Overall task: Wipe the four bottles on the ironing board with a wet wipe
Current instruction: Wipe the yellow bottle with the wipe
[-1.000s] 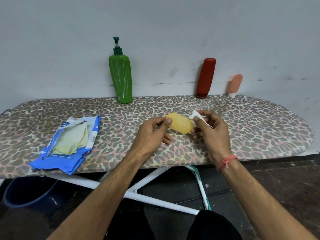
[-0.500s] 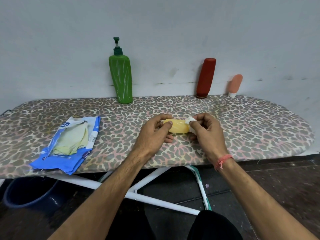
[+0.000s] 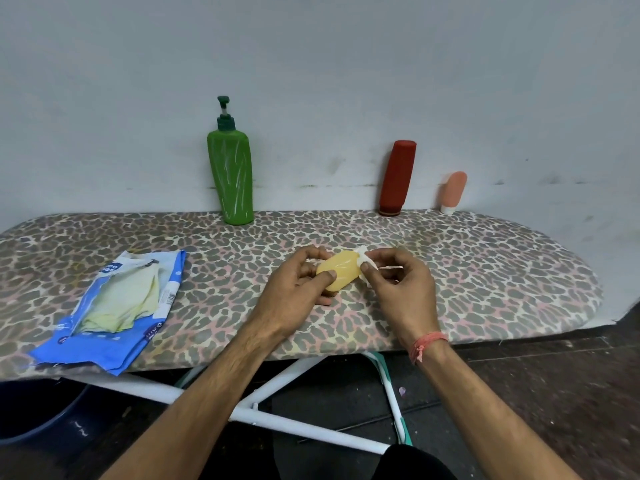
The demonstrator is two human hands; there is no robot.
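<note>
Head view: left hand (image 3: 294, 289) grip clamped on yellow bottle (image 3: 338, 274) over ironing board (image 3: 485, 271) centre; right hand (image 3: 398, 289) grip pinching wet wipe (image 3: 365, 263) at bottle's 2 o'clock end. Slick bottle likely to squirt loose under wiping pressure. Green bottle (image 3: 232, 174), red bottle (image 3: 397, 178), pink bottle (image 3: 453, 192) upright at 12 to 2 o'clock.

Leopard-print ironing board (image 3: 485, 271): green pump bottle (image 3: 231, 178) at its back edge, then dark red bottle (image 3: 397, 178), peach bottle (image 3: 453, 192); yellow bottle (image 3: 341, 273) mid-board, blue wipes pack (image 3: 114, 306) at its left.

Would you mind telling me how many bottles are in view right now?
4. The green pump bottle, red bottle and small peach bottle stand along the wall; the yellow bottle is held in the left hand.
</note>
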